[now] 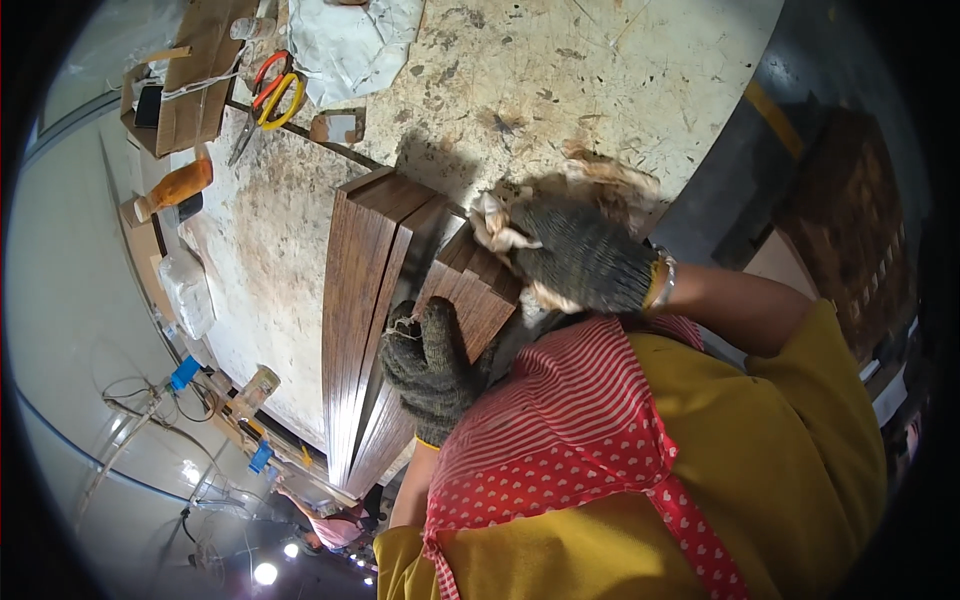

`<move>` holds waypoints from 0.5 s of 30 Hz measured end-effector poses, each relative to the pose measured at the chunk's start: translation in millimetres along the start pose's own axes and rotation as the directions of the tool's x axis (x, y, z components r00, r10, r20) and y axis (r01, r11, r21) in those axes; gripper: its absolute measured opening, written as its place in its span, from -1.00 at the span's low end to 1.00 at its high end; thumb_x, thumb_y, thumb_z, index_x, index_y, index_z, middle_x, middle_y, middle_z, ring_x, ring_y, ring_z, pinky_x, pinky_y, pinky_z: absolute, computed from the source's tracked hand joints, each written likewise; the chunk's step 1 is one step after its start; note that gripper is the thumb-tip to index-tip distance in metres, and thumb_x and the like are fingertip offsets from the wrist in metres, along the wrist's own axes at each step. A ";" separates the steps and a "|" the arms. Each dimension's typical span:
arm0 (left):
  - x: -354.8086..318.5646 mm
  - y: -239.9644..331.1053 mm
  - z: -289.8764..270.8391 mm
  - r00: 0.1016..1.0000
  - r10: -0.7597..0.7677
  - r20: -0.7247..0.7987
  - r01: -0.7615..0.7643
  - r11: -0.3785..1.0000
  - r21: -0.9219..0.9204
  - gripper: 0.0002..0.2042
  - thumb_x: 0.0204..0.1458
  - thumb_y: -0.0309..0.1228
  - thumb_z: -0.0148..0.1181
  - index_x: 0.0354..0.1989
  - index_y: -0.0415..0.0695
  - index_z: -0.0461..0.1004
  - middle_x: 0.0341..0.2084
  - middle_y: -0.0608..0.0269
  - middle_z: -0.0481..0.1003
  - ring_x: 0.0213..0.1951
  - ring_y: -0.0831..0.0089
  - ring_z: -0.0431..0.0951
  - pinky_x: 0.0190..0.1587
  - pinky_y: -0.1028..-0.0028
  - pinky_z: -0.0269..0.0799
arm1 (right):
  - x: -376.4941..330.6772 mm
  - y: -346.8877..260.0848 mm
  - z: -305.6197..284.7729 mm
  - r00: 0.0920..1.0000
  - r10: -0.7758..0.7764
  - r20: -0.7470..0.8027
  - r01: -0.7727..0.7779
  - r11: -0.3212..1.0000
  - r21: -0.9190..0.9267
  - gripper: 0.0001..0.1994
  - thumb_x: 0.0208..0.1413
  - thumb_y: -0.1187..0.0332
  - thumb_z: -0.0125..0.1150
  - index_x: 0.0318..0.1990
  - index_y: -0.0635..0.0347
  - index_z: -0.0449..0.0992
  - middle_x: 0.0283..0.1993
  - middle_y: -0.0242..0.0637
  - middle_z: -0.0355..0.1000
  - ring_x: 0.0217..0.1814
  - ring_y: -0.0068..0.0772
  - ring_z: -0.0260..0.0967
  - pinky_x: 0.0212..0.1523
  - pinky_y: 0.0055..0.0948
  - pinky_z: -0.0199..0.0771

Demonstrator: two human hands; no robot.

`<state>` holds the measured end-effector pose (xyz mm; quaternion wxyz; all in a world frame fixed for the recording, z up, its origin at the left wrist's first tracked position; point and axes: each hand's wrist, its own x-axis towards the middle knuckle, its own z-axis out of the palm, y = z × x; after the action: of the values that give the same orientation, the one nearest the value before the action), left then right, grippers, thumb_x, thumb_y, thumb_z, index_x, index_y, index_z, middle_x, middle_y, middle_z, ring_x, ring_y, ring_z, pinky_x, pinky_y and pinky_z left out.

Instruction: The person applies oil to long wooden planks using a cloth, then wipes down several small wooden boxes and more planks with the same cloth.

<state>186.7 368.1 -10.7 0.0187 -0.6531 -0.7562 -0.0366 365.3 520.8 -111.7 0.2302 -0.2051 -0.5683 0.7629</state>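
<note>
Dark brown wood-grain boards stand on edge in a long stack on the worktable. A shorter bundle of similar wood-grain boards sits close beside it, nearer my body. My left hand, in a dark grey knit glove, is closed on the near bundle, with the thumb along its side. My right hand, gloved the same way, is closed on a crumpled off-white rag at the far end of that bundle. Part of the rag is hidden under the palm. Beyond the right hand is a blurred pale brown shape.
Scissors with red and yellow handles lie at the far left by a white plastic sheet. An orange bottle, a cardboard box and a clear plastic packet line the left edge. Dark brown stacked pieces stand at right.
</note>
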 end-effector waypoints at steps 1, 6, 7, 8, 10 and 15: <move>1.4 -0.3 2.7 1.000 -0.003 0.006 0.003 1.000 -0.007 -0.15 -0.16 0.15 0.32 0.29 -0.04 0.21 -0.17 -0.11 0.35 -0.22 -0.03 0.39 -0.20 0.01 0.29 | -1.4 1.7 0.0 1.000 -0.003 -0.005 0.002 1.000 -0.005 -0.56 0.17 0.42 0.16 0.21 0.26 0.33 0.00 -0.14 0.47 -0.03 -0.43 0.47 0.06 -0.48 0.44; -9.1 -2.7 -4.5 0.999 -0.027 0.039 0.026 0.999 0.042 -0.12 -0.19 0.16 0.35 0.29 -0.05 0.20 -0.17 -0.10 0.33 -0.23 -0.03 0.37 -0.21 0.02 0.28 | 37.2 -73.3 -5.4 0.848 0.483 0.220 -0.336 0.810 -0.481 -0.53 0.18 0.33 0.20 0.22 0.25 0.30 0.09 -0.11 0.41 0.05 -0.50 0.41 0.03 -0.43 0.44; -6.9 -1.8 -3.6 0.999 -0.019 0.037 0.018 0.999 0.039 -0.12 -0.19 0.16 0.35 0.29 -0.05 0.20 -0.17 -0.10 0.33 -0.23 -0.03 0.37 -0.21 0.02 0.28 | 31.3 -56.1 -2.0 0.941 0.273 0.199 -0.051 0.697 -0.715 -0.55 0.20 0.30 0.18 0.21 0.25 0.31 0.11 -0.10 0.40 0.05 -0.55 0.41 -0.05 -0.46 0.49; -2.3 -2.3 0.2 0.999 -0.001 0.032 -0.001 0.999 0.043 -0.10 -0.18 0.16 0.34 0.31 -0.06 0.19 -0.17 -0.10 0.33 -0.23 -0.03 0.37 -0.20 0.02 0.29 | 34.5 -31.8 9.4 0.945 0.267 0.188 -0.054 0.695 -0.717 -0.55 0.20 0.30 0.18 0.21 0.25 0.31 0.11 -0.10 0.40 0.05 -0.55 0.41 -0.05 -0.46 0.49; 0.3 -8.1 8.3 0.999 0.033 0.030 -0.034 0.999 0.041 -0.09 -0.18 0.16 0.34 0.32 -0.07 0.17 -0.17 -0.10 0.33 -0.23 -0.03 0.37 -0.20 0.02 0.29 | 54.6 21.5 51.3 0.868 -0.380 0.319 0.088 0.751 0.654 -0.53 0.16 0.22 0.23 0.16 0.26 0.36 0.15 -0.09 0.37 0.04 -0.51 0.42 -0.15 -0.41 0.59; -6.3 -10.1 0.7 0.996 0.044 0.080 -0.042 0.999 -0.022 -0.11 -0.11 0.09 0.33 0.32 -0.17 0.14 0.07 -0.28 0.28 0.02 -0.19 0.37 0.02 -0.08 0.32 | 102.6 36.1 -9.8 0.375 -0.688 0.621 -0.915 -0.167 0.367 -0.54 0.08 0.27 0.29 0.13 0.18 0.39 0.01 -0.15 0.43 -0.05 -0.49 0.45 -0.25 -0.38 0.66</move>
<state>177.7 360.5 -12.2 -0.0178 -0.6703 -0.7416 -0.0177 283.5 579.4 -154.3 -0.1895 0.4178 0.2751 0.8449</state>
